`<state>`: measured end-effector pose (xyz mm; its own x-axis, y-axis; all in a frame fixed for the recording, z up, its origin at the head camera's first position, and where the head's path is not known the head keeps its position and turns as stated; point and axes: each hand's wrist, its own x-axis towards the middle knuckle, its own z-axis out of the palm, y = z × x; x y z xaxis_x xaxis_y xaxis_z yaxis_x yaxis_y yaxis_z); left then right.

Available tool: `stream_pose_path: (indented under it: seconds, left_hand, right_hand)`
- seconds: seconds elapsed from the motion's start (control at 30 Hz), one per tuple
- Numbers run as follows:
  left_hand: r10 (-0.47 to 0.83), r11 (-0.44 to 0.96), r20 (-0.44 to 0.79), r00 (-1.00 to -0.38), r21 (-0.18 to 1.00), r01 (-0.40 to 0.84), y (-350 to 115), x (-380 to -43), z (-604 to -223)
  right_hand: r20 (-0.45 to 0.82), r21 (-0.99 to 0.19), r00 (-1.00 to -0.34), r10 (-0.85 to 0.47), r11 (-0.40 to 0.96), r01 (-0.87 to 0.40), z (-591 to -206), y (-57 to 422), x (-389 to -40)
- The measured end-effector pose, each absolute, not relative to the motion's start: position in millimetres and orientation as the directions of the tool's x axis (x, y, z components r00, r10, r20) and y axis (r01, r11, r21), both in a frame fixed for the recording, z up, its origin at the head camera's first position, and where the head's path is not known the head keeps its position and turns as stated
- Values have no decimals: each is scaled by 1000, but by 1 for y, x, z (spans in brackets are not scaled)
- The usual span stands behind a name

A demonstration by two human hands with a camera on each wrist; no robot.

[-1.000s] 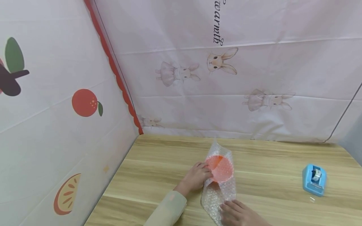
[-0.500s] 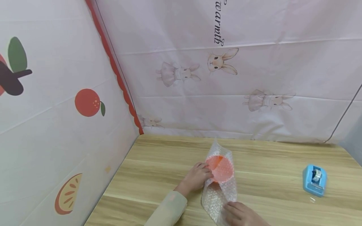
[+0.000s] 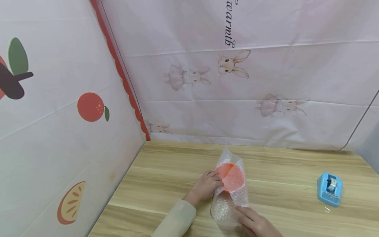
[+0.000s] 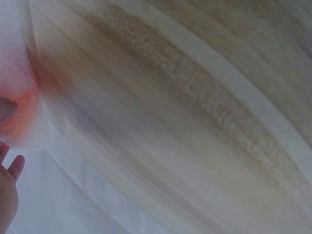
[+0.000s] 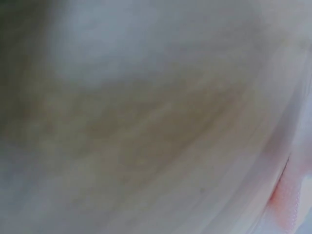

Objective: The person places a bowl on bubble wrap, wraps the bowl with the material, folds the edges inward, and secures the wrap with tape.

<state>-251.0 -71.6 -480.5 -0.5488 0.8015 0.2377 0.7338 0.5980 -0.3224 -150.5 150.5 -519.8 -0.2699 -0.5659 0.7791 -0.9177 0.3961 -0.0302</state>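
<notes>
Pinching clear plastic bubble wrap [image 3: 222, 210], left hand [image 3: 206, 185] and right hand [image 3: 256, 223] are risking round red-orange object [image 3: 235, 179] slipping if tugging unevenly.

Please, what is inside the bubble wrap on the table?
A round orange-red object shows through the bubble wrap; the left hand covers part of its edge, and its underside is hidden.

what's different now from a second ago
The right hand shifted slightly rightward, and the near end of the clear bubble wrap drew up from the picture's lower edge. The left hand stayed on the round orange object; the blue tape dispenser stayed put.
</notes>
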Motion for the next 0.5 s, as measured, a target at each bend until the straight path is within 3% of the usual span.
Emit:
stream_pose_path:
  seconds: [0.23, 0.5]
  left_hand:
    - [800, 600, 250, -546, -305, 739, -72, -251, -483]
    - [800, 600, 244, -548, -315, 736, -72, -251, -482]
  right_hand:
    - [717, -128, -391, -577, 443, -887, -520, 152, -150]
    - [771, -46, -329, -546, 467, -883, -518, 149, -158]
